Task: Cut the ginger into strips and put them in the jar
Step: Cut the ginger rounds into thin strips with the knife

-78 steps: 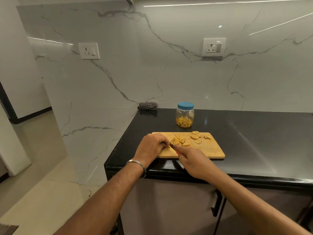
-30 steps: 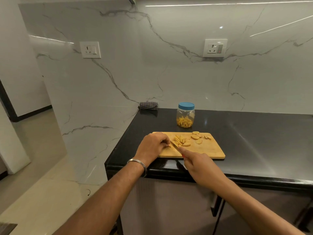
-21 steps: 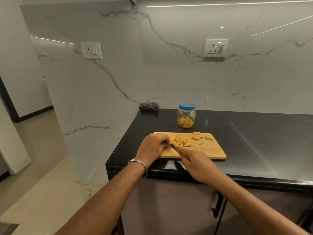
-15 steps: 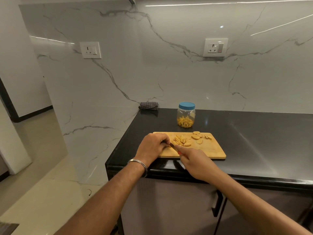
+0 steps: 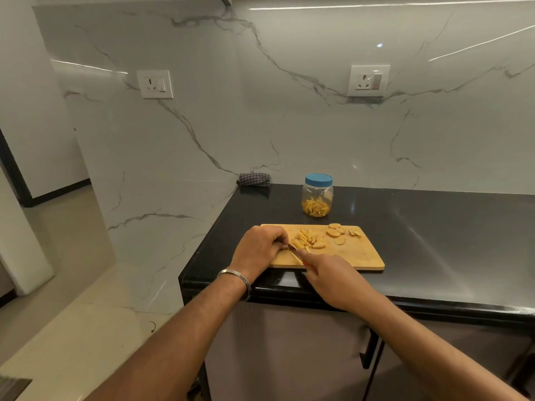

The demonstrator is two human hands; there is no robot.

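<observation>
A wooden cutting board (image 5: 353,254) lies near the front edge of the black counter. On it sit a pile of ginger strips (image 5: 307,240) and several round ginger slices (image 5: 335,233). My left hand (image 5: 260,244) is curled over the board's left part, fingers holding a ginger piece that they mostly hide. My right hand (image 5: 333,274) grips a knife (image 5: 292,248) with an orange handle, its blade beside my left fingertips. Behind the board stands a clear jar (image 5: 317,195) with a blue lid on, strips inside.
The black counter (image 5: 434,227) extends to the right. A folded checked cloth (image 5: 254,179) lies at the back left corner against the marble wall. The counter ends just left of the board, with floor (image 5: 58,285) beyond. A cabinet handle (image 5: 367,351) is below.
The knife has worked up and down slightly beside my left fingers. Both hands stay at the board's left part; the strip pile is about the same.
</observation>
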